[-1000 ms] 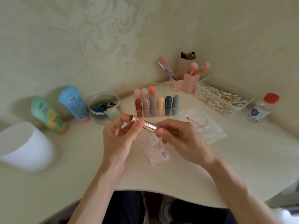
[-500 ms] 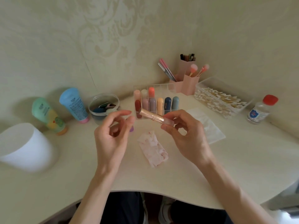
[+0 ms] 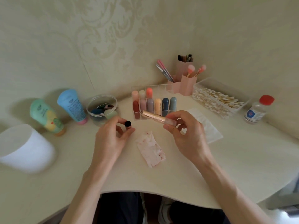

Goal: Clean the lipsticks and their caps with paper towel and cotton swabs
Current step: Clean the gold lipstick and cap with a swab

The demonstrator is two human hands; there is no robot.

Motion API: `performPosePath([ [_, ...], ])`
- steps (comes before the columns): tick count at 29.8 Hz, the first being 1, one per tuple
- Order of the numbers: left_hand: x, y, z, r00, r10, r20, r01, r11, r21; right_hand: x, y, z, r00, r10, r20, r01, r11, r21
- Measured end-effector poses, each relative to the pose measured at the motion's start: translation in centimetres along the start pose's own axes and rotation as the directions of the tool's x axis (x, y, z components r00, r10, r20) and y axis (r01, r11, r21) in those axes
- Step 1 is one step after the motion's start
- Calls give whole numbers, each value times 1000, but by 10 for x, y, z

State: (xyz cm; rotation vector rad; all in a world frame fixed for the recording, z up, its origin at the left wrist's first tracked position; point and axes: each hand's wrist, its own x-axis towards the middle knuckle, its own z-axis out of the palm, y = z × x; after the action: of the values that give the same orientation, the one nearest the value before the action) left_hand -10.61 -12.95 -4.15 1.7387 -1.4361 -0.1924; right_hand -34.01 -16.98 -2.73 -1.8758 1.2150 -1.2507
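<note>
The gold tube [image 3: 153,117] is pinched by the right hand [image 3: 186,135], just in front of the rack [image 3: 152,104] at 12 o'clock. What looks like its cap [image 3: 127,124] is held in the left hand [image 3: 111,139], fingers curled round it. Pulling apart seems done, so wiping comes next. The stained towel [image 3: 151,151] at 6 o'clock, or a swab [image 3: 216,98] from the box [image 3: 242,105] at 2 o'clock, must be picked up. The pale desk [image 3: 226,167] is set in a papered corner.

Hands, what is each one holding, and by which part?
Right hand pinches the rose-gold lipstick tube by its pale end; left hand pinches a small dark-topped piece, likely its cap, by its sides.
</note>
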Motion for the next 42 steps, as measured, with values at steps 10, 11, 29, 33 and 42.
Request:
performPosePath([
  [10, -5, 11, -3, 972, 237, -3, -234, 960, -152, -2, 2, 2, 986, -162, 41, 164, 983, -81],
  [11, -5, 11, -2, 971, 237, -2, -234, 954, -186, -2, 4, 2, 985, -167, 42, 170, 981, -92],
  [29, -2, 33, -1, 996, 73, 45, -34, 811, -584, -4, 4, 1, 968, -247, 36, 250, 962, -112],
  [33, -1, 41, 3, 998, 43, -43, -60, 755, -653, -4, 1, 1, 977, -211, 28, 212, 975, -66],
  [42, -6, 60, 17, 988, 124, -93, -155, 754, -638, -5, 3, 0, 989, -150, 0, 150, 988, -46],
])
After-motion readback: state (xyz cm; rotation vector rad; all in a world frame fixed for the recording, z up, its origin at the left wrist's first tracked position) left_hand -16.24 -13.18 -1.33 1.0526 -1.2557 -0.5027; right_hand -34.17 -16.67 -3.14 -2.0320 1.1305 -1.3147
